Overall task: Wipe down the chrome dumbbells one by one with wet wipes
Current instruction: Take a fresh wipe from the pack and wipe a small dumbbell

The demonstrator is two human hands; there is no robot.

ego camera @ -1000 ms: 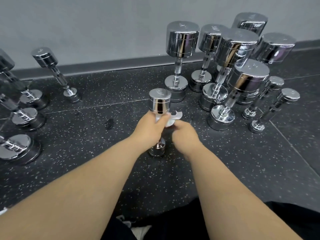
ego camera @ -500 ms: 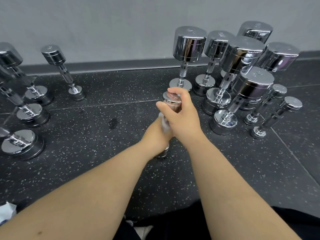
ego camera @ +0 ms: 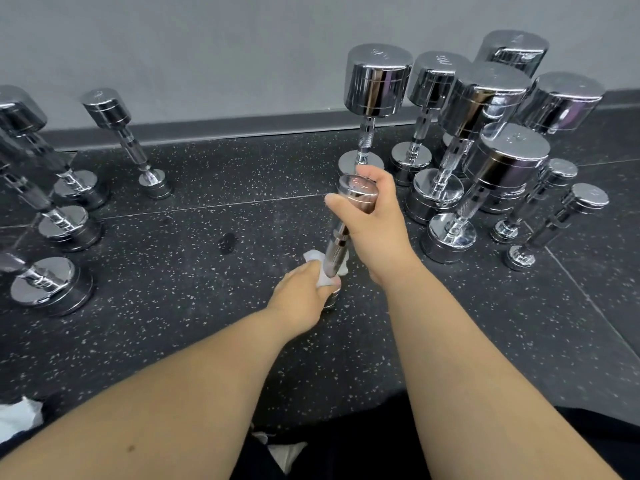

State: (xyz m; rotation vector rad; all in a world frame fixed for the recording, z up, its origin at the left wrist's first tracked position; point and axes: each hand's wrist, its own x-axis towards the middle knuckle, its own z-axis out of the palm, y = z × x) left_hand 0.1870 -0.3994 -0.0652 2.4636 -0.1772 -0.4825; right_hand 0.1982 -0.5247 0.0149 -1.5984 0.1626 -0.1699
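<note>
A small chrome dumbbell (ego camera: 341,242) stands upright on the dark speckled floor at the centre. My right hand (ego camera: 375,216) grips its top head, fingers curled round the chrome. My left hand (ego camera: 304,294) holds a white wet wipe (ego camera: 322,268) wrapped round the lower end of the knurled handle, just above the bottom head. The bottom head is mostly hidden behind my left hand.
Several larger chrome dumbbells (ego camera: 485,161) stand on end in a cluster to the right, two slim ones (ego camera: 554,226) beyond them. More dumbbells (ego camera: 62,216) stand at the left. A grey wall and baseboard (ego camera: 242,128) run behind. A crumpled white wipe (ego camera: 19,415) lies at bottom left.
My right hand moved from the handle up onto the top head. My left hand slid the wipe down the handle from just under the top head to the lower end.
</note>
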